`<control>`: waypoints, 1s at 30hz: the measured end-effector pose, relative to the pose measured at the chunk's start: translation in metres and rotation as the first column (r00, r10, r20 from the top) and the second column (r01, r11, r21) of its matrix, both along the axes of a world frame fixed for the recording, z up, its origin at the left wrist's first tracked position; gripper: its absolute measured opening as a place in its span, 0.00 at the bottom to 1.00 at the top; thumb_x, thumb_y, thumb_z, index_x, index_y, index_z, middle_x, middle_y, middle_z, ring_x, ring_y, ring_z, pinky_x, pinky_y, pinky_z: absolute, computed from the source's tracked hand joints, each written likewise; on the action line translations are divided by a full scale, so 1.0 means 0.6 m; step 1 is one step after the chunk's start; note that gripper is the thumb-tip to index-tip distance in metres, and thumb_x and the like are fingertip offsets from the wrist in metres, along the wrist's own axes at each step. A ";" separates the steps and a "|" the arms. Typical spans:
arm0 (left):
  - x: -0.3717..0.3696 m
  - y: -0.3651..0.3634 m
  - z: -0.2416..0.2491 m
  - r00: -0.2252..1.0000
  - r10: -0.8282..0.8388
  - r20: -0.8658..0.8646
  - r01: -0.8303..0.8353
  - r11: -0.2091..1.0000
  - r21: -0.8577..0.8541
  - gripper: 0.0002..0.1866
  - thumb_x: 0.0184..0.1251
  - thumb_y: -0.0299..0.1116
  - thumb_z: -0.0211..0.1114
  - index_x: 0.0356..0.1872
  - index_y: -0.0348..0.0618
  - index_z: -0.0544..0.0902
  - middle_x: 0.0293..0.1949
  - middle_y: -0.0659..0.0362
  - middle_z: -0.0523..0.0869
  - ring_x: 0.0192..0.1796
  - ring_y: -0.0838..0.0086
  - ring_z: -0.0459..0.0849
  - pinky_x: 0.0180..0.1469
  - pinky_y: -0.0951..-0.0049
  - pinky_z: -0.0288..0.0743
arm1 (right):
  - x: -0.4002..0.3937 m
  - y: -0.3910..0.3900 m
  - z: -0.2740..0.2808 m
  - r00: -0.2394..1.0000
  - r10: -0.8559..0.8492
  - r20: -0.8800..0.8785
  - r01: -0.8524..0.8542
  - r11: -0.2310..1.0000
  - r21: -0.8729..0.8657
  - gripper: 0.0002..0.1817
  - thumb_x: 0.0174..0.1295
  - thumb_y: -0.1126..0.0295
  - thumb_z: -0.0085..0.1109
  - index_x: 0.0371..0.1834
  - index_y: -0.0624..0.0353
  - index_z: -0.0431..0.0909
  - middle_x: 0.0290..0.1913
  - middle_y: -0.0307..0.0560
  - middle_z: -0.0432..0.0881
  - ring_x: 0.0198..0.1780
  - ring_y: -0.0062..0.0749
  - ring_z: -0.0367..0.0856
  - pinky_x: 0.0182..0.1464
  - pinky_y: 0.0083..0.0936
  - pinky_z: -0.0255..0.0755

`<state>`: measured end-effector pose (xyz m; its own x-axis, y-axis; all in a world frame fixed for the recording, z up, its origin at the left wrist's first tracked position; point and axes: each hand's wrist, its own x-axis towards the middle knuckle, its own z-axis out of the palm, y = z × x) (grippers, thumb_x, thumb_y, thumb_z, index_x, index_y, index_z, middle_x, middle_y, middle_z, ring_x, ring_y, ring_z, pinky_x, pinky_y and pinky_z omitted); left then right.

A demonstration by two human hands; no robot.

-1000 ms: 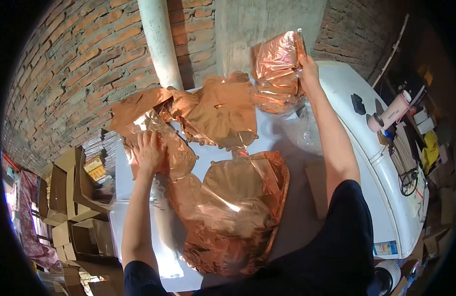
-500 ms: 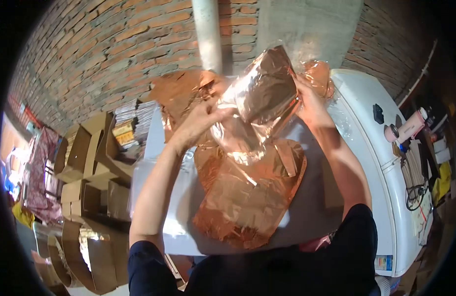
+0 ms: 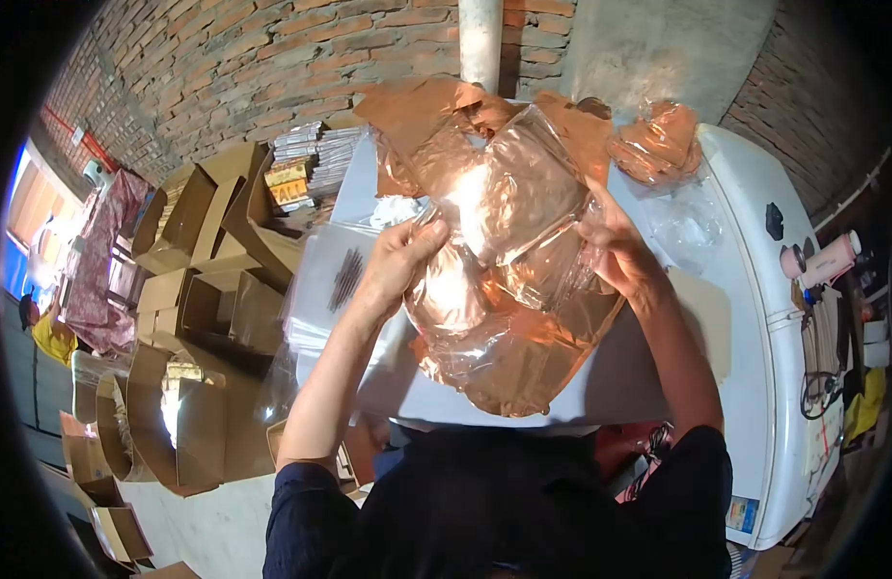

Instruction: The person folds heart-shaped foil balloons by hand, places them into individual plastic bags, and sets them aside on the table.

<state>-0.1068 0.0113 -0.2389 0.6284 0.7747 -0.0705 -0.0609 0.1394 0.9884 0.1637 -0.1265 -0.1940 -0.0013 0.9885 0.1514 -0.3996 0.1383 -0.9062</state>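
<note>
Plain, near-black top (image 3: 494,502), loose short left sleeve (image 3: 306,507) tinged navy, dark right sleeve (image 3: 697,473) to match, forearms (image 3: 335,386) uncovered, left hand (image 3: 399,259) and right hand (image 3: 624,253) bare.

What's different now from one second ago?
The right hand carried the shiny packet left and closer to the body. The left hand came in from the table's left side and took hold of the packet too. The other packet at the table's far right and the white pole stayed where they were.
</note>
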 end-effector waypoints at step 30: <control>-0.147 -0.134 -0.041 0.982 -0.016 0.191 0.044 0.989 -0.143 0.34 0.74 0.45 0.59 0.72 0.35 0.62 0.67 0.52 0.72 0.68 0.70 0.71 0.70 0.71 0.61 | -0.115 -0.041 -0.075 1.000 -0.023 -0.021 0.021 0.997 -0.071 0.41 0.58 0.86 0.54 0.75 0.55 0.52 0.60 0.43 0.68 0.57 0.26 0.72 0.58 0.28 0.72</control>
<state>-0.1950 -0.0691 -0.2633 0.6641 0.7453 -0.0593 -0.2376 0.2856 0.9284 0.0948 -0.1511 -0.2389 0.0230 0.9964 0.0810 -0.4174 0.0832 -0.9049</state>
